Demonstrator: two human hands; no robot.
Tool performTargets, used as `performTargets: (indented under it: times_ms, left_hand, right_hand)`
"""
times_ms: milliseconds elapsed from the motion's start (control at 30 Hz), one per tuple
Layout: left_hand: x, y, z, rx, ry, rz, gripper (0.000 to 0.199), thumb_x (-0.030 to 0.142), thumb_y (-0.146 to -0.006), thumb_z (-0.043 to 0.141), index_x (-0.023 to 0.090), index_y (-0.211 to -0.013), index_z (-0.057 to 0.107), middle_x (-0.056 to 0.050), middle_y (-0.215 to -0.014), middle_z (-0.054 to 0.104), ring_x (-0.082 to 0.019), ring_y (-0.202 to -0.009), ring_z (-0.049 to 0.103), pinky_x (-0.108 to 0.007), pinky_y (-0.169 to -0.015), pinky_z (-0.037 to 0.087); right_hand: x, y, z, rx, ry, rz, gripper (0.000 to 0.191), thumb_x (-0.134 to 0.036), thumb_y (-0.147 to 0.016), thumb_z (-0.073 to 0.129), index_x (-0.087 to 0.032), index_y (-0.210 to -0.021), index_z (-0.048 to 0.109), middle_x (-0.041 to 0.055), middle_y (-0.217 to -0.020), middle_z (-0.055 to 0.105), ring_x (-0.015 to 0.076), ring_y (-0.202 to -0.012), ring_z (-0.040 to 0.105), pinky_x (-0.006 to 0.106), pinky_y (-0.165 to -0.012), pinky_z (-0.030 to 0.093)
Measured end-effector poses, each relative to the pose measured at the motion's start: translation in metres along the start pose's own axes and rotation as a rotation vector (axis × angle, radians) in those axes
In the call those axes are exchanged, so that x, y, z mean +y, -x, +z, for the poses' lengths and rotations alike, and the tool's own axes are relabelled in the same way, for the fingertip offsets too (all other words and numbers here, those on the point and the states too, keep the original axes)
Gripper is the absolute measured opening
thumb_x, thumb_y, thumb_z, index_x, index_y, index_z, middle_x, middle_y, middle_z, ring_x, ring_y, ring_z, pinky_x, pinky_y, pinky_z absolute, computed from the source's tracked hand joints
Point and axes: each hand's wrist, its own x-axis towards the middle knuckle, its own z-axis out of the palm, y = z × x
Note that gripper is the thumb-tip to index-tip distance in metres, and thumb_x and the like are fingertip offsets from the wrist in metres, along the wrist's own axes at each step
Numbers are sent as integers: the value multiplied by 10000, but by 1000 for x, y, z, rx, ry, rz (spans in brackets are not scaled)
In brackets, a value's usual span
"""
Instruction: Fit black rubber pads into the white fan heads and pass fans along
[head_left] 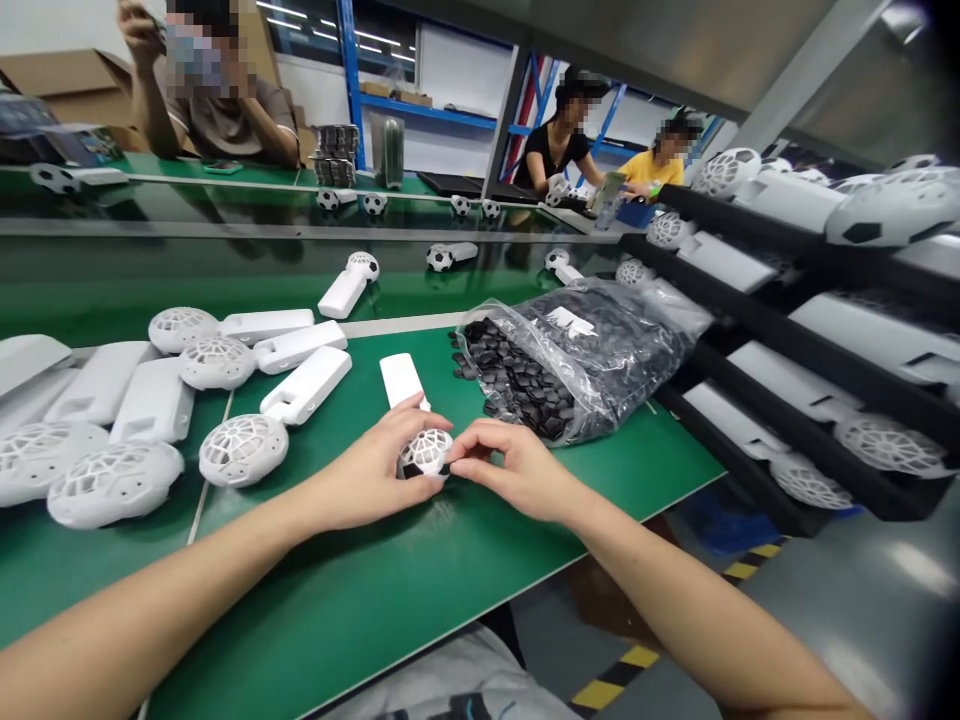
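A white part with a round lattice head like a football and a few black patches lies in my left hand, whose thumb and fingers wrap its left side. Its flat white handle points away from me over the green table. At the head's right edge, my right hand pinches a small black piece between thumb and forefinger, touching the head. Just beyond my right hand, a clear plastic bag lies on its side, its mouth toward the left, with many black pieces spilling out.
Several white football-headed parts lie on the left of the green table. Black racks of similar parts stand at the right. Behind, a dark conveyor carries finished-looking parts. Three people sit beyond it.
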Motion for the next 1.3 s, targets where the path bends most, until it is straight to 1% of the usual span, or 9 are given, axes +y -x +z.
performTargets:
  times_ms: [233,533,600,733,833,933,1033,1167,1300]
  left_hand:
    - [3,-4,10,107,56,-45,334,347,-762,543,237,-1074,491,-54,-1300,479,-253,-1383,118,-469,-1099,222]
    - [4,-7,13,123,46,5,231,293,-754,502,230,-976,512,-62,-1192,543,-274,-1370,163,-498,-1077,250]
    - [3,-8,12,121,38,3,244,292,-748,511,229,-984,508,-67,-1198,537,-272,-1365,183,-496,-1075,257]
    - [-1,-9,13,151,6,7,290,336,-717,590,232,-972,500,-79,-1207,518,-291,-1344,228,-495,-1054,294]
    - [-5,-8,12,121,13,55,280,303,-718,588,239,-973,493,-70,-1188,520,-293,-1342,227,-495,-1050,295]
    - [-8,-6,9,98,25,82,327,263,-701,580,248,-1010,477,-65,-1229,481,-291,-1320,260,-494,-1053,289]
    - [-7,-2,3,141,-15,-3,377,220,-650,567,253,-1018,490,-64,-1229,428,-289,-1233,358,-486,-1019,337]
    - [-5,1,-5,187,-54,-136,369,192,-609,536,257,-972,527,-42,-1116,416,-275,-1120,424,-469,-964,385]
    - [-7,0,-10,156,-31,-147,360,200,-609,527,256,-964,529,-22,-1053,441,-247,-1012,482,-408,-874,440]
  right_hand:
    - [9,-10,1,-43,-223,104,100,-253,-751,633,-165,-775,593,-11,-729,575,111,-655,532,259,-653,449]
    - [14,-16,1,-116,-369,178,259,-331,-665,732,-166,-718,540,-36,-681,568,93,-609,530,234,-613,440]
    - [16,-24,-7,-106,-244,130,190,-312,-733,677,-168,-732,554,-29,-685,580,101,-629,538,233,-617,442]
    - [25,-58,-30,151,504,35,101,-190,-847,540,-182,-827,638,23,-851,622,138,-796,564,266,-748,437]
    - [37,-87,-41,182,824,55,129,-177,-843,549,-191,-874,674,65,-937,604,194,-917,550,296,-783,424]
    - [46,-104,-44,133,847,78,83,-213,-801,617,-200,-850,683,71,-904,596,219,-896,554,303,-734,429]
    - [46,-104,-44,95,855,66,46,-199,-782,636,-195,-811,672,66,-878,590,215,-851,557,303,-708,425]
    - [39,-87,-47,65,824,8,39,-156,-756,642,-179,-770,615,41,-828,582,189,-812,550,282,-696,416]
    - [31,-64,-47,83,704,-39,114,-133,-823,514,-193,-903,569,-8,-737,586,131,-673,542,245,-633,419]
